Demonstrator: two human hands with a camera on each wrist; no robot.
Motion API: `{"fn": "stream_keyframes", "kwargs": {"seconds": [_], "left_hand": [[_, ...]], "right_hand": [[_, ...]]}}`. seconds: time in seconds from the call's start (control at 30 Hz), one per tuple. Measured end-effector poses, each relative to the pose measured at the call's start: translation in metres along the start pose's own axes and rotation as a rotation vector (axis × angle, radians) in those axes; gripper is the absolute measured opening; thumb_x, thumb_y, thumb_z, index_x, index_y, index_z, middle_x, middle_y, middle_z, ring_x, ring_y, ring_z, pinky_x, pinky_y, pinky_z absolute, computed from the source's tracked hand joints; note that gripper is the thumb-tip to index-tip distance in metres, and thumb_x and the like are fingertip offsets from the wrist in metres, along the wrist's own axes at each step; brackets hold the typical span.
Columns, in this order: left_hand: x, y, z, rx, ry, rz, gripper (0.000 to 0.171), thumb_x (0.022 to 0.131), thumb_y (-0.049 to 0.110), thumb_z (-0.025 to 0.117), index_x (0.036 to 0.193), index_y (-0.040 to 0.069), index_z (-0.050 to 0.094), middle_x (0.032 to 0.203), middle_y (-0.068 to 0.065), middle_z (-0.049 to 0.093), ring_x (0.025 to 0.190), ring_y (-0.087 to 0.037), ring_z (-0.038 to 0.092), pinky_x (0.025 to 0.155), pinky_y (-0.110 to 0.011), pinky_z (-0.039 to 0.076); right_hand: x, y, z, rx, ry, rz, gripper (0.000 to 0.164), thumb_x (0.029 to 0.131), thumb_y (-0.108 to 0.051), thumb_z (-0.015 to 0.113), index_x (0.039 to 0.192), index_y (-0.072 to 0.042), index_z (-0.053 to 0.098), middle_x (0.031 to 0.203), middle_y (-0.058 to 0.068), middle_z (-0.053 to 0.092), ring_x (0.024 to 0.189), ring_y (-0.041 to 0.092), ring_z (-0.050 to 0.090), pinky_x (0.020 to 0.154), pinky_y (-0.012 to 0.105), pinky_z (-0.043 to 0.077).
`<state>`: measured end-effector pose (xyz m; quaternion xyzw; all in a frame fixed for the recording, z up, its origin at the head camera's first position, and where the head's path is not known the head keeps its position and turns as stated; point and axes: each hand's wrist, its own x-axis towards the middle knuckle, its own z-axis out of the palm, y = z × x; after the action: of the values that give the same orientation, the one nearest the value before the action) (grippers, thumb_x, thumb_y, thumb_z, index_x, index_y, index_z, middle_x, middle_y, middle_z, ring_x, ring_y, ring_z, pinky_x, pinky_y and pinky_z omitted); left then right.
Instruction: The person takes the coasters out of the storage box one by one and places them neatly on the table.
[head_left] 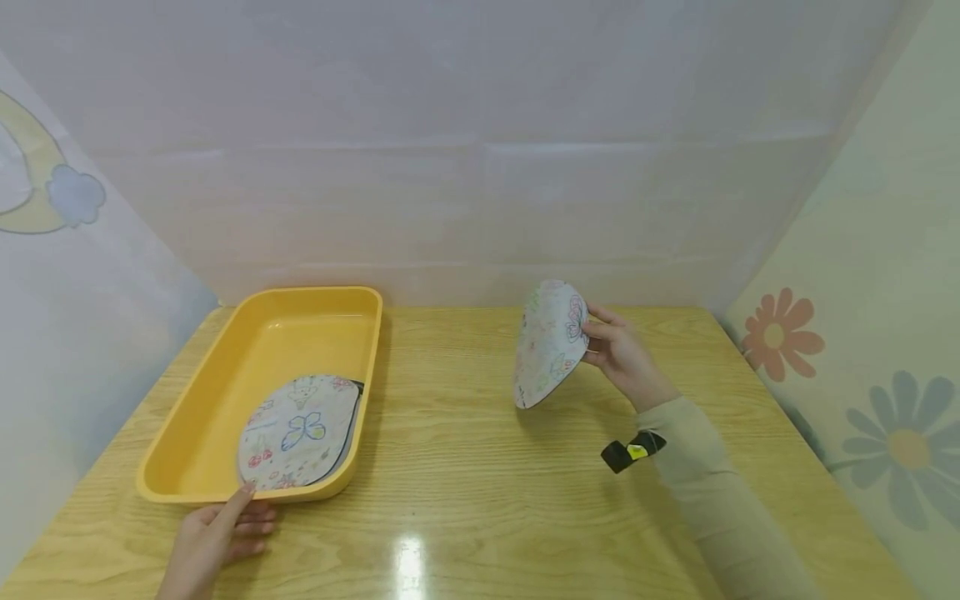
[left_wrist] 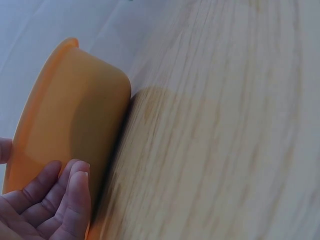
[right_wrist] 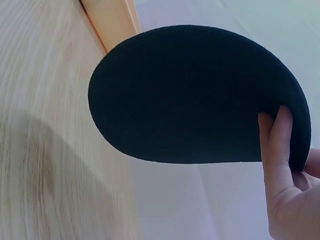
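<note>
My right hand (head_left: 622, 358) pinches the edge of a thin mouse pad (head_left: 551, 346), held tilted above the right half of the table. Its pale face carries coloured doodles; in the right wrist view its plain black underside (right_wrist: 190, 95) shows, two fingers lying against it. My left hand (head_left: 213, 537) grips the near rim of a yellow tray (head_left: 300, 333), thumb over the rim and fingers along the outer wall (left_wrist: 60, 105). Inside that tray, toward its near right corner, lies another doodle-printed mouse pad (head_left: 303, 433), a grey and black edge showing beneath it.
The tray stands on the left of a wood-grain table (head_left: 450, 467). Behind the table rises a pale sheet wall (head_left: 480, 208), with printed side walls left and right, one bearing flowers (head_left: 783, 335). A black strap (head_left: 633, 452) hangs at the right sleeve.
</note>
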<state>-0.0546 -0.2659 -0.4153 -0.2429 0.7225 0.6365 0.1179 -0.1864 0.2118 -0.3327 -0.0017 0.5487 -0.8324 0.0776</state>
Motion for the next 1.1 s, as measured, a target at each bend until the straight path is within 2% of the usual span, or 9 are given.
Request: {"fn": "stream_keyframes", "kwargs": {"seconds": [0.1,0.17,0.33,0.63,0.8,0.93,1.03,1.1], "left_hand": [[0.000,0.000,0.000,0.000,0.001,0.002,0.054,0.095,0.039,0.046,0.090,-0.011,0.066,0.077,-0.006,0.068,0.069,-0.015,0.065,0.064,-0.032,0.057],[0.000,-0.001,0.000,0.001,0.001,0.003,0.054,0.095,0.039,0.046,0.090,-0.011,0.066,0.078,-0.006,0.068,0.069,-0.015,0.065,0.064,-0.033,0.057],[0.000,-0.001,0.000,-0.001,0.001,0.002,0.054,0.095,0.039,0.046,0.090,-0.011,0.066,0.078,-0.006,0.068,0.069,-0.015,0.065,0.064,-0.033,0.057],[0.001,-0.001,0.000,0.003,-0.003,0.006,0.054,0.095,0.040,0.046,0.092,-0.011,0.065,0.079,-0.006,0.068,0.070,-0.015,0.065,0.065,-0.033,0.057],[0.000,-0.001,0.000,0.005,-0.004,0.013,0.054,0.095,0.040,0.046,0.091,-0.011,0.066,0.079,-0.006,0.068,0.070,-0.015,0.065,0.064,-0.033,0.057],[0.000,-0.001,0.001,0.001,0.001,0.018,0.054,0.095,0.040,0.046,0.090,-0.009,0.066,0.078,-0.005,0.068,0.069,-0.014,0.065,0.064,-0.032,0.057],[-0.001,-0.002,0.001,0.001,0.004,0.022,0.053,0.095,0.040,0.046,0.089,-0.009,0.066,0.077,-0.005,0.068,0.069,-0.014,0.065,0.063,-0.032,0.057],[-0.001,-0.003,0.001,0.001,0.006,0.025,0.053,0.095,0.040,0.046,0.089,-0.009,0.067,0.077,-0.005,0.068,0.069,-0.014,0.065,0.063,-0.032,0.057]], "right_hand": [[0.000,-0.001,-0.006,0.016,0.010,-0.007,0.048,0.095,0.002,0.040,0.140,0.002,0.024,0.081,0.001,0.060,0.069,0.011,0.060,0.061,0.023,0.053],[0.000,-0.002,-0.009,0.032,0.013,-0.013,0.042,0.095,0.002,0.040,0.136,-0.001,0.032,0.082,0.001,0.060,0.069,0.011,0.059,0.062,0.024,0.054],[0.001,-0.004,-0.016,0.064,0.021,-0.034,0.024,0.095,0.003,0.040,0.113,-0.009,0.048,0.082,0.002,0.059,0.068,0.012,0.059,0.062,0.024,0.054],[-0.003,-0.009,-0.026,0.093,0.040,-0.041,0.024,0.095,0.004,0.040,0.114,-0.009,0.045,0.082,0.002,0.060,0.069,0.013,0.060,0.063,0.024,0.054],[-0.005,-0.010,-0.033,0.117,0.061,-0.040,0.022,0.094,0.004,0.041,0.109,-0.009,0.050,0.083,0.003,0.059,0.070,0.013,0.060,0.064,0.025,0.054],[-0.007,-0.012,-0.038,0.102,0.072,-0.052,0.025,0.094,0.003,0.043,0.117,-0.007,0.046,0.087,0.003,0.056,0.071,0.013,0.059,0.064,0.024,0.054],[-0.009,-0.013,-0.043,0.099,0.076,-0.057,0.045,0.094,0.002,0.043,0.137,-0.006,0.031,0.090,0.003,0.055,0.073,0.013,0.059,0.064,0.024,0.053],[-0.011,-0.013,-0.046,0.111,0.077,-0.060,0.056,0.094,0.002,0.043,0.144,-0.004,0.018,0.091,0.003,0.054,0.073,0.013,0.058,0.065,0.025,0.053]]}}
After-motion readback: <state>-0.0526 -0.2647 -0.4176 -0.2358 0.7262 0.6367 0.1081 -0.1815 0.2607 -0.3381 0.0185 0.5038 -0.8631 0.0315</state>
